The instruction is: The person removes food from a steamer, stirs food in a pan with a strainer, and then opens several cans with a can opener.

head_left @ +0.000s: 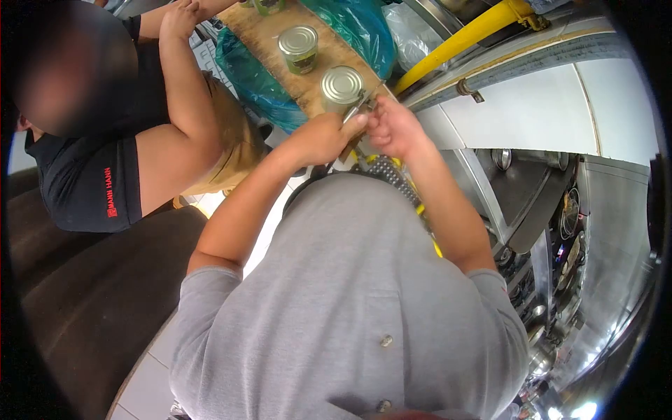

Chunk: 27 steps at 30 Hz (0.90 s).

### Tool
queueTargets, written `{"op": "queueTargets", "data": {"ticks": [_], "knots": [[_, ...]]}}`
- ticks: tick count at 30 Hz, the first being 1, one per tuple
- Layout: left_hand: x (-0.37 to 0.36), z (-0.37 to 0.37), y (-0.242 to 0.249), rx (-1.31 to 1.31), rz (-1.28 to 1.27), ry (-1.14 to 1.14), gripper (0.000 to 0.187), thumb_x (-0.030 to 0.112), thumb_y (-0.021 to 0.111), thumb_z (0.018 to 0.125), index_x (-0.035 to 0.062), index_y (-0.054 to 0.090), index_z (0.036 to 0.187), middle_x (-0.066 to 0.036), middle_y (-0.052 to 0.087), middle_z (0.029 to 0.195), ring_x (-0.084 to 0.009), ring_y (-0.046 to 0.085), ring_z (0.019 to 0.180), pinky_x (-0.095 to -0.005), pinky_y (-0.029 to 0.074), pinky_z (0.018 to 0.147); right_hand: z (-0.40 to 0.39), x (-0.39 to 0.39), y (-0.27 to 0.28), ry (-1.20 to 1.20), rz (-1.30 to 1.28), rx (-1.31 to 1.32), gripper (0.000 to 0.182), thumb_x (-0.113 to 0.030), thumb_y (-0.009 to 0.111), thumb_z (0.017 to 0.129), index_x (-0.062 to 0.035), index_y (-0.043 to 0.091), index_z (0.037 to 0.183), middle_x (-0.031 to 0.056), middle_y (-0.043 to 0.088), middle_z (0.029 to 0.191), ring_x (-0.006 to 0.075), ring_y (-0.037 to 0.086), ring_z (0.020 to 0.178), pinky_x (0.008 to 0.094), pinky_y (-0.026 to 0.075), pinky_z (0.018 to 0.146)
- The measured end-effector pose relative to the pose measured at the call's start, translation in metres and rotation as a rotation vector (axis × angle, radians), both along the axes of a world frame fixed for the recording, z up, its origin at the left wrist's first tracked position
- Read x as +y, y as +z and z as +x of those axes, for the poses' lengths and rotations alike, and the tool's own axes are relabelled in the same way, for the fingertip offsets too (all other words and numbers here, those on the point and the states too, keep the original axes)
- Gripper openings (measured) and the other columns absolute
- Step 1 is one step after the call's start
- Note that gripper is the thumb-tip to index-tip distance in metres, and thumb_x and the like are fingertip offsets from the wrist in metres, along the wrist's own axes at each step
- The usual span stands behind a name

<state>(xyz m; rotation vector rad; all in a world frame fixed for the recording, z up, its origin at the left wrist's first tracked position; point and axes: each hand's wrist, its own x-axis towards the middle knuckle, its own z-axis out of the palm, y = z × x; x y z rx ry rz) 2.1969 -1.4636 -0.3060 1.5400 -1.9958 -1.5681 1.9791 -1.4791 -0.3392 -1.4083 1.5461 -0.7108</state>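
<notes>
A tin can (341, 86) with a ridged metal lid stands near the end of a worn wooden board (262, 31). At its rim sits a metal can opener (355, 110). My left hand (324, 138) is closed around the opener's handles. On the opener's other side, my right hand (395, 128) has its fingers curled at the turning key, which they partly hide. Just behind is another can (298, 49) with a green label, its lid in place. A further green can (268, 5) is cut off by the top edge.
To the left stands a co-worker (87, 171) in a black shirt, arms crossed near the board. Green plastic bags (255, 77) lie on both sides of the board. A yellow pipe (455, 45) and white tiled ledge (532, 105) run along the right, with metal shelves (525, 189) below.
</notes>
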Motion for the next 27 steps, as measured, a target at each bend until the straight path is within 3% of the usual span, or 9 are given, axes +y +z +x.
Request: {"op": "queueTargets", "data": {"ticks": [3,4,6,13,15,16,20,22,27], "knots": [[-0.001,-0.001,0.005,0.010,0.006,0.004,0.077,0.060,0.042,0.111,-0.0121,0.067,0.123,-0.034,0.072,0.107,-0.0422,0.071,0.102,-0.0459,0.053,0.093,-0.001,-0.004,0.010,-0.102,0.574,-0.440,0.047,-0.045,0.052,0.109,0.0015,0.057,0.113,0.0122,0.066,0.086,0.0260,0.067,0.067,0.0375,0.052,0.056],[-0.001,0.000,0.007,0.000,0.012,0.003,0.076,0.059,0.042,0.111,-0.0122,0.067,0.123,-0.034,0.072,0.107,-0.0421,0.071,0.101,-0.0460,0.053,0.092,0.001,0.002,0.010,-0.100,0.574,-0.438,0.047,-0.045,0.052,0.109,0.0015,0.057,0.113,0.0122,0.066,0.086,0.0260,0.067,0.067,0.0375,0.052,0.056],[-0.002,0.000,0.006,-0.011,0.018,0.004,0.076,0.059,0.042,0.111,-0.0123,0.067,0.122,-0.034,0.072,0.106,-0.0421,0.071,0.101,-0.0464,0.053,0.092,0.006,0.019,0.007,0.004,-0.768,0.392,0.045,-0.041,0.062,0.105,0.0033,0.059,0.111,0.0177,0.067,0.096,0.0407,0.069,0.083,0.0483,0.056,0.070],[0.002,0.000,0.006,0.053,-0.034,0.027,0.077,0.060,0.043,0.111,-0.0125,0.069,0.117,-0.033,0.072,0.101,-0.0426,0.071,0.095,-0.0476,0.053,0.088,-0.004,0.001,-0.014,0.198,-0.709,0.440,0.044,-0.042,0.063,0.104,0.0019,0.060,0.106,0.0193,0.066,0.097,0.0401,0.067,0.082,0.0486,0.054,0.069],[0.003,0.000,0.002,0.041,-0.037,0.034,0.077,0.062,0.042,0.109,-0.0080,0.072,0.104,-0.028,0.072,0.090,-0.0409,0.071,0.088,-0.0481,0.054,0.084,-0.001,-0.009,-0.022,-0.190,0.693,-0.848,0.045,-0.045,0.052,0.110,-0.0014,0.060,0.105,0.0142,0.065,0.092,0.0244,0.060,0.067,0.0372,0.047,0.056],[0.002,0.000,0.001,0.033,-0.046,0.046,0.078,0.065,0.041,0.108,-0.0036,0.074,0.092,-0.023,0.072,0.080,-0.0393,0.072,0.081,-0.0487,0.054,0.079,-0.004,-0.009,-0.022,-0.192,0.692,-0.851,0.045,-0.045,0.052,0.110,-0.0014,0.060,0.105,0.0142,0.065,0.092,0.0244,0.060,0.067,0.0372,0.047,0.056],[0.004,0.001,0.003,0.050,-0.108,0.102,0.077,0.064,0.041,0.108,-0.0044,0.074,0.091,-0.023,0.071,0.079,-0.0385,0.072,0.080,-0.0486,0.054,0.078,-0.009,0.002,-0.007,-0.097,0.784,-0.837,0.049,-0.050,0.053,0.109,-0.0009,0.058,0.111,0.0144,0.065,0.093,0.0216,0.059,0.066,0.0354,0.046,0.055],[0.002,0.001,-0.004,0.008,-0.126,0.081,0.080,0.064,0.041,0.108,-0.0057,0.073,0.085,-0.024,0.071,0.077,-0.0390,0.072,0.080,-0.0489,0.054,0.077,0.005,0.026,0.010,0.032,-0.483,0.328,0.049,-0.046,0.060,0.106,0.0016,0.058,0.112,0.0192,0.066,0.100,0.0312,0.068,0.076,0.0441,0.054,0.064],[0.002,0.002,-0.003,0.044,-0.090,0.065,0.082,0.064,0.041,0.108,-0.0066,0.073,0.081,-0.025,0.070,0.075,-0.0403,0.072,0.079,-0.0489,0.054,0.078,-0.003,0.010,-0.008,0.169,-0.705,0.487,0.046,-0.046,0.060,0.106,0.0001,0.059,0.110,0.0191,0.065,0.098,0.0313,0.067,0.075,0.0444,0.054,0.064]]}}
